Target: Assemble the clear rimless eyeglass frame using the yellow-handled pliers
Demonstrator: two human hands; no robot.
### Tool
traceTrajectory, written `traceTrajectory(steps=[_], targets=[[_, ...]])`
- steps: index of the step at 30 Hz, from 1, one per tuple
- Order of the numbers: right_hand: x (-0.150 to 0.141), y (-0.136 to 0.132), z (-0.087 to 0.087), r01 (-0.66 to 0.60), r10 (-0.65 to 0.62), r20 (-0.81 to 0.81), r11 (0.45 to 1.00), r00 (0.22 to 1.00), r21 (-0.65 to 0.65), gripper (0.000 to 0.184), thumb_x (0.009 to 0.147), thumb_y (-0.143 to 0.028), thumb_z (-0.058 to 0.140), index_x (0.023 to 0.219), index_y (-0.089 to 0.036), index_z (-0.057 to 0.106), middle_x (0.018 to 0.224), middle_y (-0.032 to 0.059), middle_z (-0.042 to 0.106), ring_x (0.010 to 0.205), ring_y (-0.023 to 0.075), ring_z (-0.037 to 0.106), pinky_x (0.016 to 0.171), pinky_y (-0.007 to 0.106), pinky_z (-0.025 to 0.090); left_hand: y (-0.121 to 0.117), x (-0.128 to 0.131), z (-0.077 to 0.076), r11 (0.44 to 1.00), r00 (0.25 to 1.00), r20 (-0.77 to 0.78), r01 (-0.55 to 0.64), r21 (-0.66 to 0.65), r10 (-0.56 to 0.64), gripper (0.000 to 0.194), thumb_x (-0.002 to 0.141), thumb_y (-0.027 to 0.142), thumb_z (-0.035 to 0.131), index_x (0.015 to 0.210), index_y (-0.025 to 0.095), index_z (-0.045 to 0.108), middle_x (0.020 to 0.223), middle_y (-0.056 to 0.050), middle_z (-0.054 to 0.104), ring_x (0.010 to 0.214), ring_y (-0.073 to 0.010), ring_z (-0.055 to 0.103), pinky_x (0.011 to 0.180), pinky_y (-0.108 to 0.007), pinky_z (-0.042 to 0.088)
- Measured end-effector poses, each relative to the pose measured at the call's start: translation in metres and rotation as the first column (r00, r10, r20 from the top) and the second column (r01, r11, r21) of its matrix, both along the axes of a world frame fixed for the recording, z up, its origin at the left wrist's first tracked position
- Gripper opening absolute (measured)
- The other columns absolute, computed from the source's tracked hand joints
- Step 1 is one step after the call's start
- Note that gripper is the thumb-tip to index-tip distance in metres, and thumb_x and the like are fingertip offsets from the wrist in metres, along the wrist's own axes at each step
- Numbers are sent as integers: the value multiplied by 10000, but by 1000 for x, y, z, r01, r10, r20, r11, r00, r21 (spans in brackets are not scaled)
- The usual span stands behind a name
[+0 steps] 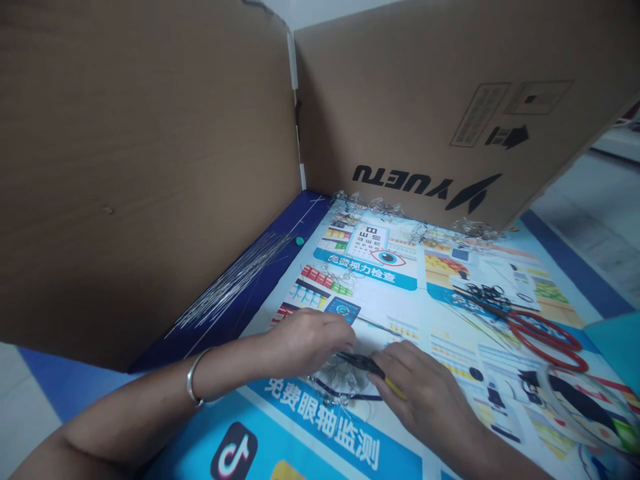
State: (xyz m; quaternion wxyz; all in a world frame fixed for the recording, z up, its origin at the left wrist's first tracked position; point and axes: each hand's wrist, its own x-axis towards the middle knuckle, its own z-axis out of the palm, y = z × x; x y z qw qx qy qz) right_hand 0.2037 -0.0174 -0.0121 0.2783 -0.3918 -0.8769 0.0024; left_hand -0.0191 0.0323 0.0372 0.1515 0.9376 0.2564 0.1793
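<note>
My right hand (420, 387) is wrapped round a pair of pliers (357, 362) with dark jaws and a yellow and black handle. The jaws point left to the fingertips of my left hand (313, 340), which are pinched together; what they hold is hidden. Directly below the pliers lies a cluster of clear beads (347, 383) with a dark curved strand along its lower side. A thin wire (377, 325) stretches to the right, just beyond my left fingers.
Cardboard panels (425, 80) stand at the left and back. A bundle of straight wires (235, 280) lies left, near a small green piece (299, 241). Clear beaded pieces (380, 205) line the back. At right are red-handled scissors (545, 333), black loops (487, 293) and a clear ring (547, 380).
</note>
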Motion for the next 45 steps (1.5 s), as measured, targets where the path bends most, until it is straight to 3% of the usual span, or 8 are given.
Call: traceTrajectory(steps=[16, 29, 45], targets=[[5, 1, -4, 7, 0, 46, 988, 999, -154, 145, 886, -264, 460, 896, -189, 584, 785, 55, 582, 753, 182, 546, 634, 286, 445, 2, -1, -9, 998, 998, 51, 46, 43, -48, 138, 860, 137, 422, 849, 172, 555, 780, -3, 618, 678, -115, 564, 604, -216, 429], [5, -2, -3, 29, -20, 55, 987, 998, -161, 136, 880, -286, 475, 938, -206, 569, 813, 55, 574, 760, 191, 528, 630, 301, 439, 0, 1, 2, 999, 999, 36, -21, 35, 19, 148, 891, 182, 424, 850, 153, 563, 774, -22, 634, 676, -117, 579, 588, -222, 445], [4, -1, -1, 27, -15, 78, 988, 997, -152, 136, 886, -265, 457, 903, -200, 575, 786, 55, 574, 748, 182, 535, 627, 287, 439, 2, 0, -5, 1000, 999, 36, -2, 26, 1, 143, 879, 163, 429, 859, 161, 570, 774, -18, 626, 662, -110, 560, 592, -215, 441]])
